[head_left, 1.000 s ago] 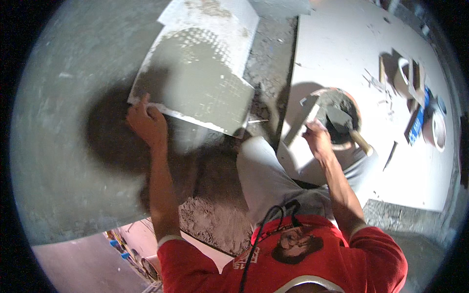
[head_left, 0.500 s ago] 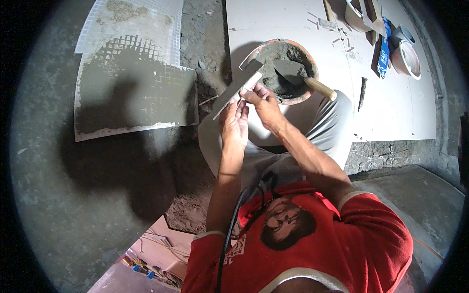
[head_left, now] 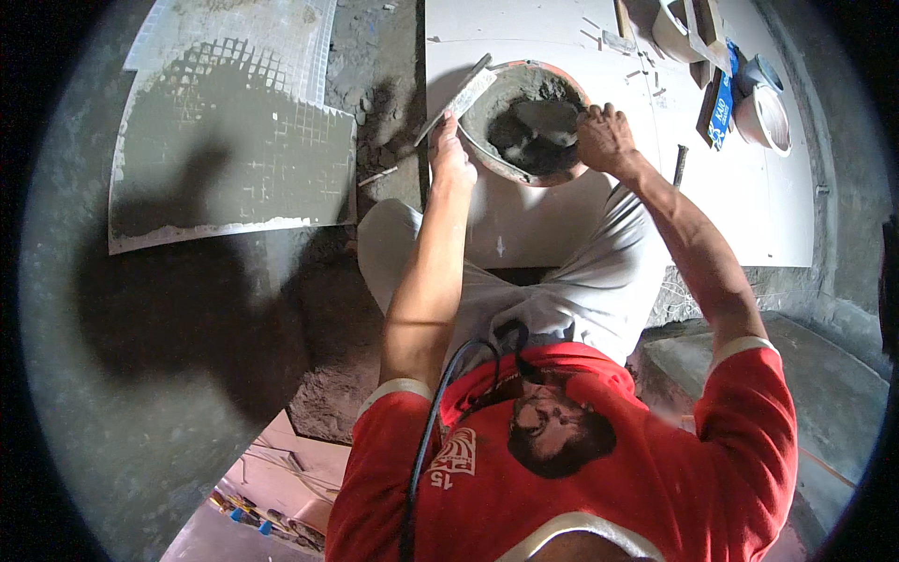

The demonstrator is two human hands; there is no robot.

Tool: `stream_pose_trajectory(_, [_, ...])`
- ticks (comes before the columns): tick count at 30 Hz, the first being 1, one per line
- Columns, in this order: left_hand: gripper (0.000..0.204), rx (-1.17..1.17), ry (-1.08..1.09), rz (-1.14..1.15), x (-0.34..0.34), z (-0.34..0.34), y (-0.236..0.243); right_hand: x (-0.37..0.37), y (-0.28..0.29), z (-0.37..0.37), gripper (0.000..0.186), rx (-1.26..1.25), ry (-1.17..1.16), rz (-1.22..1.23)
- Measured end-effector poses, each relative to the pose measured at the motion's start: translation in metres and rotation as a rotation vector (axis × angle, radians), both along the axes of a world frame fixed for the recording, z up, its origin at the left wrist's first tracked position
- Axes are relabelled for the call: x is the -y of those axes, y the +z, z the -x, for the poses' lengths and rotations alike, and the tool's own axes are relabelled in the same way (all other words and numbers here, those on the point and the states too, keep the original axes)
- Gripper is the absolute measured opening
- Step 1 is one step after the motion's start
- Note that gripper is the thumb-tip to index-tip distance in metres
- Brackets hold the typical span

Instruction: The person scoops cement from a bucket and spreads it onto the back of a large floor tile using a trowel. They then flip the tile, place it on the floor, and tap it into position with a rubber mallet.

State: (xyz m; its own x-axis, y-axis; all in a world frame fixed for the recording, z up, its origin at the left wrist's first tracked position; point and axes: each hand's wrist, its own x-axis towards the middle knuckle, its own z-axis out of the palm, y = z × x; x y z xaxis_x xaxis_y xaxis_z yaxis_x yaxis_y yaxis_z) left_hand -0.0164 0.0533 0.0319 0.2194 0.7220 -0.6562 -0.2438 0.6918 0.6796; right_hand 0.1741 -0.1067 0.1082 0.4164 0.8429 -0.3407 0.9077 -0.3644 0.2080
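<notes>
My left hand [head_left: 451, 161] is closed around a flat plastering float [head_left: 463, 96], its plate tilted on edge at the left rim of a bucket. Grey wet mortar [head_left: 496, 105] fills the round bucket [head_left: 476, 142], whose rim is orange and smeared. On the bucket's right side, my right hand [head_left: 607, 140] grips a pointing trowel by the handle, which the fingers cover. The trowel's blade [head_left: 549, 118] lies in the mortar. To the left, a mosaic tile sheet [head_left: 309, 201] is largely coated with grey mortar, with a bare grid at its far end.
The bucket stands before my legs [head_left: 599, 304] on a large pale board [head_left: 730, 206]. A dark metal bar [head_left: 681, 165], a blue packet [head_left: 721, 110], white buckets [head_left: 763, 122] and small scraps lie to the right. Rubble [head_left: 361, 75] runs between the board and tile sheet.
My right hand has left the float and moved right to grip the trowel handle. My left hand has carried the float up beside the bucket. The whole view has shifted slightly.
</notes>
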Motion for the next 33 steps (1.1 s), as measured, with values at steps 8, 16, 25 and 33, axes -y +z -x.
stream_pose_trajectory(8, [0.044,0.395,-0.043,-0.006,-0.021,-0.032,-0.029,-0.011,0.055,-0.026,0.023,-0.106,0.054,0.143])
stream_pose_trajectory(16, [0.044,0.128,0.081,-0.106,-0.013,-0.047,-0.047,-0.026,0.023,0.018,0.018,-0.071,0.069,-0.002])
stream_pose_trajectory(25, [0.040,0.155,0.135,-0.158,-0.010,-0.040,-0.048,-0.040,0.037,0.021,0.020,-0.190,0.299,0.222])
stream_pose_trajectory(33, [0.030,0.102,0.213,-0.349,-0.001,-0.047,-0.042,-0.014,0.037,0.029,0.013,-0.217,0.398,0.294])
